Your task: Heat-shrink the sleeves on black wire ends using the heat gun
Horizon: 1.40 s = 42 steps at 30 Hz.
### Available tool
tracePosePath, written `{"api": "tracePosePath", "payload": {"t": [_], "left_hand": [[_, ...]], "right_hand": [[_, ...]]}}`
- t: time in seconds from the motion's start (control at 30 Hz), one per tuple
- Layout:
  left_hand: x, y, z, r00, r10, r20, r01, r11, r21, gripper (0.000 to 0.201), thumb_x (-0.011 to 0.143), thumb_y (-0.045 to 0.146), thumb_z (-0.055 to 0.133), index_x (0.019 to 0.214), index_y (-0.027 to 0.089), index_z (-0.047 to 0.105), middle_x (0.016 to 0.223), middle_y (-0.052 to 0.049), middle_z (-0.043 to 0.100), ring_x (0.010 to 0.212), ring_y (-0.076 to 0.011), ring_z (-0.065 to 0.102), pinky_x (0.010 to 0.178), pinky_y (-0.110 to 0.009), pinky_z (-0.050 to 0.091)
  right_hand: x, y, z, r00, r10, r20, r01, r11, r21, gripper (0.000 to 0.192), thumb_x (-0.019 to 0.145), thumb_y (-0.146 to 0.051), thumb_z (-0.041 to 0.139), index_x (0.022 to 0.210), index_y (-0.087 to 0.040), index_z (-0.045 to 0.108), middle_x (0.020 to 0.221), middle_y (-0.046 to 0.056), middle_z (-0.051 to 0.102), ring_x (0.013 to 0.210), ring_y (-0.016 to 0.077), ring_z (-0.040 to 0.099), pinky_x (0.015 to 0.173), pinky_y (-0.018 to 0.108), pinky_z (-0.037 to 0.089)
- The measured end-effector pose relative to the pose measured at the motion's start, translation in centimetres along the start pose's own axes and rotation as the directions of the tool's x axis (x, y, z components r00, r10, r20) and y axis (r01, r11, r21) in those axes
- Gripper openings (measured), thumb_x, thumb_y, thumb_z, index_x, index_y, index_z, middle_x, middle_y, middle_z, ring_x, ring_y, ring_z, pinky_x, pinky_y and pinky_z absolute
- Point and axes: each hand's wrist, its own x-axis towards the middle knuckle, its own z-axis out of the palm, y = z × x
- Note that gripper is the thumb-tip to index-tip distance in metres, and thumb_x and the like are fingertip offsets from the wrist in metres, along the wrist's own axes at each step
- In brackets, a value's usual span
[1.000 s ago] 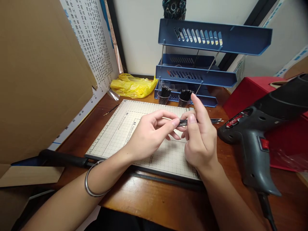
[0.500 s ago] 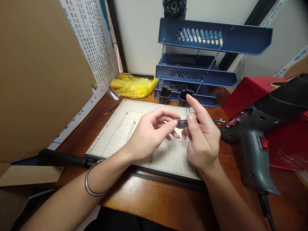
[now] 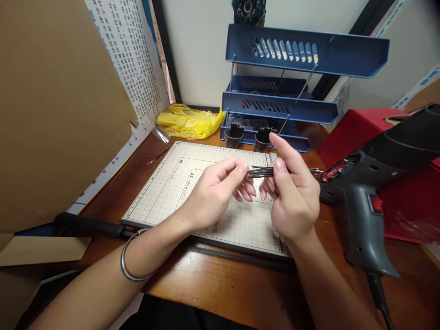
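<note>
A small bundle of thin black wire-like pieces (image 3: 260, 172) with bright tips stretches sideways between my hands. My left hand (image 3: 223, 188) pinches its left ends between thumb and fingers. Around the bundle's right part my right hand (image 3: 295, 197) is closed, thumb pressed on it and index finger pointing up; the pale tips stick out past this hand to the right. Both hands are above a cream paper trimmer board (image 3: 161, 192) with a printed grid. Behind them stand two clear cups, the left cup (image 3: 233, 140) and the right cup (image 3: 261, 144), packed with similar black pieces.
A grey heat gun (image 3: 364, 220) lies at the right before a red box (image 3: 357, 123). Blue tiered trays (image 3: 278, 103) stand at the back, beside a yellow plastic bag (image 3: 190, 121). The trimmer's black handle (image 3: 89, 225) extends left, near cardboard (image 3: 62, 114).
My right hand has shifted slightly right and my left hand slightly left, so the gap between them is wider. More of the black bundle shows, its pieces a little spread.
</note>
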Motion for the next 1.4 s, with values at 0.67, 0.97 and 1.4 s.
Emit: {"api": "tracePosePath", "payload": {"t": [0.67,0.97,1.4], "left_hand": [[0.1,-0.2,0.2,0.997,0.069,0.03,-0.069,0.997,0.017,0.035,0.103,0.042,0.056,0.08,0.016,0.058,0.071,0.002,0.066,0.064,-0.0077,0.064,0.064,-0.018,0.053],[0.0,0.5,0.5,0.998,0.055,0.01,-0.055,0.999,-0.004,0.019,0.093,0.03,0.072,0.085,0.015,0.064,0.076,0.002,0.07,0.07,-0.0077,0.065,0.064,-0.017,0.052],[-0.1,0.1,0.3,0.997,0.057,-0.054,-0.053,0.995,0.085,0.016,0.096,0.029,0.066,0.086,0.016,0.062,0.079,0.001,0.07,0.07,-0.0095,0.065,0.066,-0.02,0.052]], "right_hand": [[0.8,-1.2,0.0,0.987,0.148,0.057,-0.159,0.92,0.358,0.034,0.097,-0.029,0.056,0.128,-0.023,0.07,0.055,-0.007,0.038,0.044,0.0091,0.036,0.04,0.024,0.034],[0.4,-0.2,0.0,0.991,0.113,0.067,-0.127,0.955,0.269,0.035,0.101,-0.033,0.054,0.133,-0.031,0.067,0.06,-0.005,0.044,0.049,0.0105,0.042,0.044,0.027,0.037],[0.4,0.0,0.1,0.996,0.087,0.017,-0.088,0.965,0.249,0.033,0.1,-0.033,0.054,0.13,-0.033,0.068,0.062,-0.003,0.045,0.048,0.0106,0.04,0.042,0.028,0.035]]}}
